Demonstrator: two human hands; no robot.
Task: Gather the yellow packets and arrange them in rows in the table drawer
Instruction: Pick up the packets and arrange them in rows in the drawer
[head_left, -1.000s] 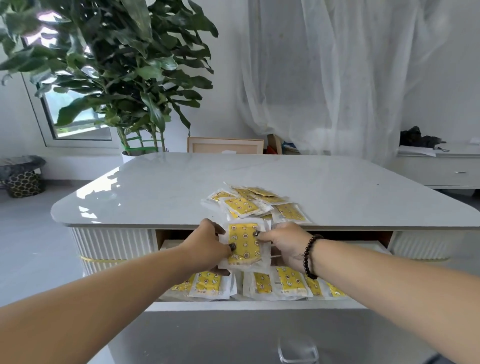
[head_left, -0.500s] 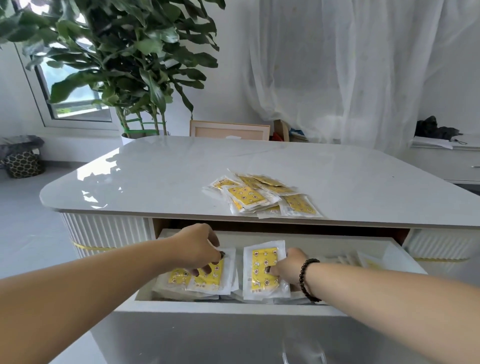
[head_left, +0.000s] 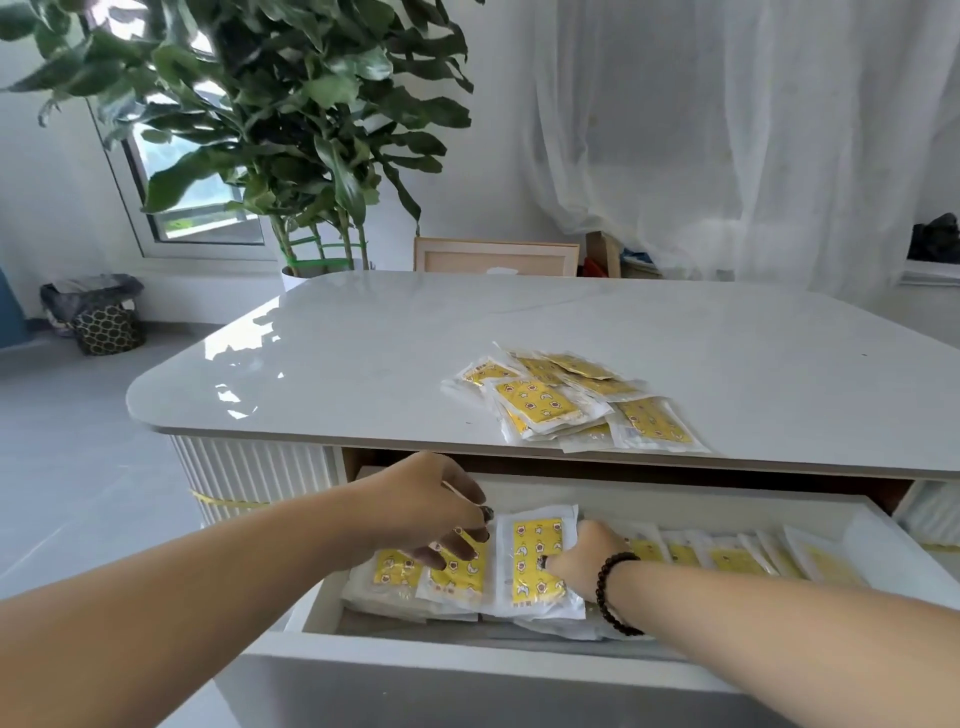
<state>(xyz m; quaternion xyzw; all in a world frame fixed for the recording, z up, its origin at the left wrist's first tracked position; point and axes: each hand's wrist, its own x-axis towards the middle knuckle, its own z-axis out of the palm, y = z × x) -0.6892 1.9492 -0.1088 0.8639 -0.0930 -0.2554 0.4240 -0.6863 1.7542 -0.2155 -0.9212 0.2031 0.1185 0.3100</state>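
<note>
Packet (head_left: 537, 558) under right hand (head_left: 584, 558) thumb, beside left hand (head_left: 436, 512) fingertips.

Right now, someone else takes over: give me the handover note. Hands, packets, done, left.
Left hand: inside the open drawer, fingers resting on a yellow packet at the left end of the row.
Right hand: gripping the edge of the next packet, setting it beside that one.
Done: a row of packets stands along the drawer to the right; more lie flat under the two being handled.
Left: a loose pile of packets on the tabletop, near the front edge above the drawer. It has yet to be gathered and rowed in.
</note>
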